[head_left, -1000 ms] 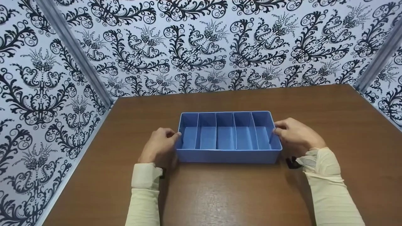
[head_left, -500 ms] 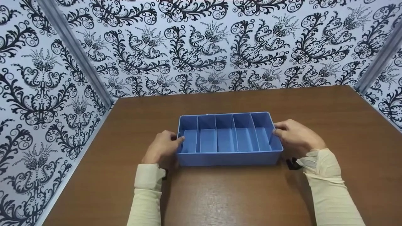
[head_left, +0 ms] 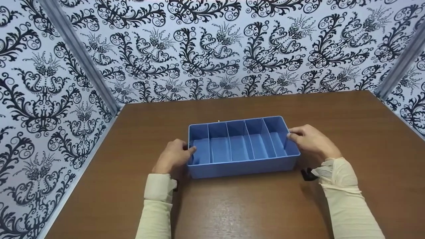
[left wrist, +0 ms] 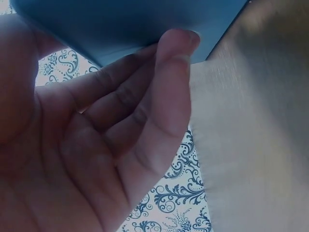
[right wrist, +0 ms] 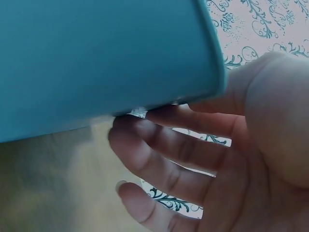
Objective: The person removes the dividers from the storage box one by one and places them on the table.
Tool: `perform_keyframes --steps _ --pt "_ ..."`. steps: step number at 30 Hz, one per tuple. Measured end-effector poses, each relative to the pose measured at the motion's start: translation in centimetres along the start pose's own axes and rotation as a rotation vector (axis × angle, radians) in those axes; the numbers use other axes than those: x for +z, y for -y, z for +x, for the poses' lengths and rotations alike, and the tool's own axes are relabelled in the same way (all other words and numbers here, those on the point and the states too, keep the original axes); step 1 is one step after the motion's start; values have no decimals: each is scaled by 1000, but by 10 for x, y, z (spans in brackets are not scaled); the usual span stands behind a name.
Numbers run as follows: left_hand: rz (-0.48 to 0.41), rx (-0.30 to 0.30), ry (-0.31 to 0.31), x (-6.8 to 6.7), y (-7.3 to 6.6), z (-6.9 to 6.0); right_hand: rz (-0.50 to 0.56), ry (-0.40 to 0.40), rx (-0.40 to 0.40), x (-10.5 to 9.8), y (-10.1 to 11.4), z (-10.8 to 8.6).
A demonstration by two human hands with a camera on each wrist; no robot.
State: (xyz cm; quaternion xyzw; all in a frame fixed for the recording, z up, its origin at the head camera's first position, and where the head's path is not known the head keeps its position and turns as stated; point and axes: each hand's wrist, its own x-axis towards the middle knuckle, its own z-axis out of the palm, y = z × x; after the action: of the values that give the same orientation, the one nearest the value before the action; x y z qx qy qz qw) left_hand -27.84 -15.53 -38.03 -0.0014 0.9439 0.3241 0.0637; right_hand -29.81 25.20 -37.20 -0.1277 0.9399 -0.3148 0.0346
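Note:
A blue divided organizer tray point(head_left: 244, 167) with several narrow compartments sits at a slant between my hands, its right end farther back than its left. No items show in the compartments. My left hand point(head_left: 172, 154) grips the left end wall, thumb over the rim and fingers outside. At the opposite end my right hand point(head_left: 313, 141) pinches the right wall near its middle. In the left wrist view, fingertips point(left wrist: 176, 46) touch the outside of the tray point(left wrist: 120, 24). The right wrist view has fingers point(right wrist: 140, 150) under the lower edge of the tray wall point(right wrist: 96, 63).
The brown wooden table point(head_left: 232, 209) reaches around the tray on every side. Patterned black-and-white walls point(head_left: 212, 49) stand behind it and at the left. A tiny white speck point(head_left: 218, 121) shows just behind the tray's far rim.
The tray has turned counterclockwise: its left end came nearer and its right end went slightly back. My left hand moved slightly right and toward me with it. Both hands kept their hold.

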Motion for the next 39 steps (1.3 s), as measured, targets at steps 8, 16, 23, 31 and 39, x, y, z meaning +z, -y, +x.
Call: perform_keyframes --steps 8,16,23,31,39 --pt "7 -23 18 1 0 -1 58 -18 44 3 2 0" --pt "27 -21 38 0 -1 -4 2 -47 16 3 3 1" --pt "44 -24 68 -2 -2 -4 -10 -97 51 -3 11 -2" --pt "45 -39 75 -3 -4 -5 -31 -189 17 -8 33 -8" --pt "64 -51 62 -2 -5 -4 -66 -174 -59 1 49 -5"
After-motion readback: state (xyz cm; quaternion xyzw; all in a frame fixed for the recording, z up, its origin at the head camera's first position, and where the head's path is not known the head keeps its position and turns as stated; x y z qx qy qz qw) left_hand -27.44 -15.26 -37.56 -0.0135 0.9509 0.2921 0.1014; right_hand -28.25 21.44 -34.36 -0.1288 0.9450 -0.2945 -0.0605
